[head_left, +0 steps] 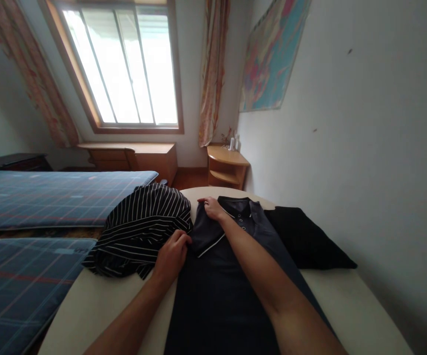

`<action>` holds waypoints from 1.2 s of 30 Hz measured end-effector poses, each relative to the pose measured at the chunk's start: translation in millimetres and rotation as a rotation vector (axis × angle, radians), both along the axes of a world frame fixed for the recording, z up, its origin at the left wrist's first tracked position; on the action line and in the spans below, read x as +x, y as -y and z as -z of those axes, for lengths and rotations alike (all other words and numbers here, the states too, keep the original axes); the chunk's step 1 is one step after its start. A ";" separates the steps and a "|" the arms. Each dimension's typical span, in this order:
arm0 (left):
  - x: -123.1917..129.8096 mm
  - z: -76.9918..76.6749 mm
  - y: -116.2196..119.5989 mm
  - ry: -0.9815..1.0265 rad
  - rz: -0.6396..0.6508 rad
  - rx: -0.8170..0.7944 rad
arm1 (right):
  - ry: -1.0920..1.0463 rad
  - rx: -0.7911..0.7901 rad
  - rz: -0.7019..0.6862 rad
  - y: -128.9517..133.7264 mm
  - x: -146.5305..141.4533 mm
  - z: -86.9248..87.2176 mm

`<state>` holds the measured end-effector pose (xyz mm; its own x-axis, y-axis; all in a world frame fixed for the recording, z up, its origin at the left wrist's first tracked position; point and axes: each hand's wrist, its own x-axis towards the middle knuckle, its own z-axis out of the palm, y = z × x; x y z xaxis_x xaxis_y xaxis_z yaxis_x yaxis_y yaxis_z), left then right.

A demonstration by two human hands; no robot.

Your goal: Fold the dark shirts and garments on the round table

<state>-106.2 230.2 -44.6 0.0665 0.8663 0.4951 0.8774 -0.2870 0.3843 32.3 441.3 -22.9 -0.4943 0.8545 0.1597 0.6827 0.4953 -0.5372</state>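
Note:
A dark polo shirt [224,291] lies spread on the pale round table [350,305], its buttoned collar at the far end. My right hand [212,208] reaches across it and pinches the cloth at the left shoulder. Lower down, my left hand [174,248] has its fingers curled on the left side of the shirt, by the white-trimmed sleeve folded inward. A heaped black-and-white striped garment [147,222] sits just left of the polo shirt, close to my left hand. On the right, a folded black garment [309,241] lies partly beneath the shirt's edge.
Two mattresses with blue plaid covers [51,199] stand to the left. Beyond the table are a wooden desk [154,153] under the window and a corner shelf [228,157] with small items. A white wall [376,123] with a map [272,59] borders the right side.

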 end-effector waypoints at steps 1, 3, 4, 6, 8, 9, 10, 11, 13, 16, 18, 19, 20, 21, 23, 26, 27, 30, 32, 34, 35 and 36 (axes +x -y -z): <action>0.1 0.4 -0.2 0.008 0.005 0.004 | 0.006 0.010 -0.015 2.5 0.1 2.0; 0.6 0.6 -0.3 0.026 0.010 0.010 | 0.025 0.018 -0.037 10.0 2.9 5.6; 0.9 0.5 -0.3 0.037 0.004 0.013 | 0.048 0.032 -0.034 14.9 5.8 6.8; 1.7 -0.2 -0.2 0.062 -0.033 0.022 | 0.111 0.076 -0.004 26.2 14.3 6.9; 2.8 -1.2 -0.1 0.081 -0.083 0.024 | 0.163 0.122 0.061 38.6 25.5 4.1; 3.5 -1.8 0.0 0.085 -0.105 0.018 | 0.179 0.140 0.102 44.7 31.5 2.3; 4.3 -2.3 0.1 0.082 -0.123 0.008 | 0.188 0.149 0.139 50.3 37.6 0.6; 5.3 -2.9 0.2 0.074 -0.138 -0.004 | 0.201 0.151 0.167 55.4 43.3 -0.6; 7.9 -3.7 0.2 0.049 -0.179 -0.030 | 0.250 0.123 0.190 63.2 52.7 -0.6; 12.0 -3.9 0.0 -0.005 -0.260 -0.073 | 0.319 -0.005 0.167 68.2 60.0 6.0; 13.6 -3.5 -0.4 -0.041 -0.291 -0.098 | 0.324 -0.051 0.165 68.0 60.5 12.8; 13.9 -3.3 -0.6 -0.051 -0.296 -0.105 | 0.316 -0.054 0.167 67.3 60.0 16.1; 13.9 -3.3 -0.8 -0.055 -0.297 -0.106 | 0.304 -0.049 0.171 66.6 59.4 19.0; 13.7 -3.5 -0.9 -0.053 -0.295 -0.103 | 0.292 -0.039 0.175 66.0 58.7 21.3; 13.5 -4.8 -0.9 -0.032 -0.286 -0.084 | 0.274 -0.019 0.180 66.2 58.1 23.2; 15.9 -8.2 0.3 0.012 -0.255 -0.046 | 0.236 0.101 0.174 71.5 57.7 18.7; 17.6 -9.3 0.9 0.024 -0.246 -0.038 | 0.212 0.161 0.160 74.4 57.0 15.4; 23.9 -12.1 3.4 0.047 -0.229 -0.032 | 0.120 0.252 0.112 83.4 49.8 1.9; 28.0 -13.2 5.4 0.058 -0.222 -0.037 | 0.073 0.177 0.120 87.8 40.3 -7.8; 31.4 -14.0 7.3 0.069 -0.213 -0.043 | 0.053 0.069 0.159 90.1 28.6 -16.1; 32.7 -14.3 8.2 0.074 -0.205 -0.046 | 0.058 0.020 0.177 90.6 22.6 -19.3; 33.9 -14.5 9.0 0.080 -0.199 -0.052 | 0.072 -0.019 0.194 90.8 17.0 -21.6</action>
